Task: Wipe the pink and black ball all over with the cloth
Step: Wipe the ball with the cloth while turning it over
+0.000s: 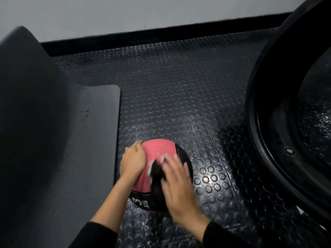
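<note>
Gripping the ball (155,149) at nine o'clock, left hand (133,160) curled, you press the cloth (151,167) on top, right hand (179,183) spread-fingered; the underside probably remains.

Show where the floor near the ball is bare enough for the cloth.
Bare studded floor lies beyond the ball up to the black skirting, and right of it up to the big black ring. Crowded left: grey platform close beside the ball, where the left hand holds it.

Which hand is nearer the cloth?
Right. The right hand presses on the cloth atop the ball; the left hand holds the ball's left side, apart from the cloth.
</note>
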The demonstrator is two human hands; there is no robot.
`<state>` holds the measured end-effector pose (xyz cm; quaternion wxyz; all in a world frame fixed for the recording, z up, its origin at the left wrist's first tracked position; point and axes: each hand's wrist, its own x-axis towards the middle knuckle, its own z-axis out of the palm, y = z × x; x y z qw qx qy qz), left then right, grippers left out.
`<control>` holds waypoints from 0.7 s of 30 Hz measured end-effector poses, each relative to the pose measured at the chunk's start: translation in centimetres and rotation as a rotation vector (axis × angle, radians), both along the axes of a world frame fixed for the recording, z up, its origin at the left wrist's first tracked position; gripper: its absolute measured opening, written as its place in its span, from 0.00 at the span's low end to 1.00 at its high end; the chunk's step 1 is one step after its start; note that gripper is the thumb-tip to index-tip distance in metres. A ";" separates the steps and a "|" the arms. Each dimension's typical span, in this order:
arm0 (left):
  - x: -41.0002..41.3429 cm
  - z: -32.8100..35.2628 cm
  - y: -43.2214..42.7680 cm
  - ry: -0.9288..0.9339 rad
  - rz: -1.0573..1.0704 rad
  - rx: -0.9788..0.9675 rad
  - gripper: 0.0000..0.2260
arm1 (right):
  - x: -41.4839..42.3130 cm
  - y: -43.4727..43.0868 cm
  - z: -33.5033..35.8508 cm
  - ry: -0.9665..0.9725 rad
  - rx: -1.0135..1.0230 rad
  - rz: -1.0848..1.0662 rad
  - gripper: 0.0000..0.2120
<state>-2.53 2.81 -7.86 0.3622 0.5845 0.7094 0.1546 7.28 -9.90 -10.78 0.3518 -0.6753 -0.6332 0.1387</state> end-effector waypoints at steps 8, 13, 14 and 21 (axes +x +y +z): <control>-1.5 -0.3 -2.7 -0.084 0.073 0.077 0.18 | 6.7 4.0 -2.6 1.444 -0.709 -0.576 0.19; -3.6 -2.4 -3.2 -0.365 0.209 0.058 0.16 | 6.4 4.2 -1.4 1.306 -0.680 -0.543 0.14; -3.4 -2.8 -3.6 -0.467 0.257 0.030 0.16 | 6.7 4.2 -1.2 1.193 -0.632 -0.532 0.12; -3.2 -5.5 -5.9 -0.679 0.504 -0.200 0.12 | 5.0 2.2 3.0 0.265 -0.472 -0.306 0.19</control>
